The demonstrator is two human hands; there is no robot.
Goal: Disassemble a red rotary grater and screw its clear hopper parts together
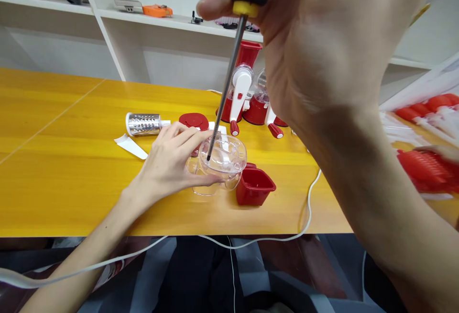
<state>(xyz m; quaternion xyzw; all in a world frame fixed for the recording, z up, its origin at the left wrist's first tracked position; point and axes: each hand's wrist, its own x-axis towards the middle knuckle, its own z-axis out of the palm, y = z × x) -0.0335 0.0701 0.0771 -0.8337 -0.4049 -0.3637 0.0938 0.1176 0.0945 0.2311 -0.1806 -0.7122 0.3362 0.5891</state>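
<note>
My left hand grips a clear plastic housing from its left side, thumb in front and fingers over the top. Raised close to the camera, my right hand is closed round the black handle of a screwdriver. The screwdriver's shaft slants down, and its tip meets the left part of the housing's round face. Just right of the housing stands a red plastic hopper. Behind my left hand lie a metal grater drum, a white plastic piece and a round red part.
Two red-and-white rotary graters with crank handles stand at the back. A white cable crosses the table's front edge. Shelves behind hold an orange tool. At right, another person's hand is near red parts.
</note>
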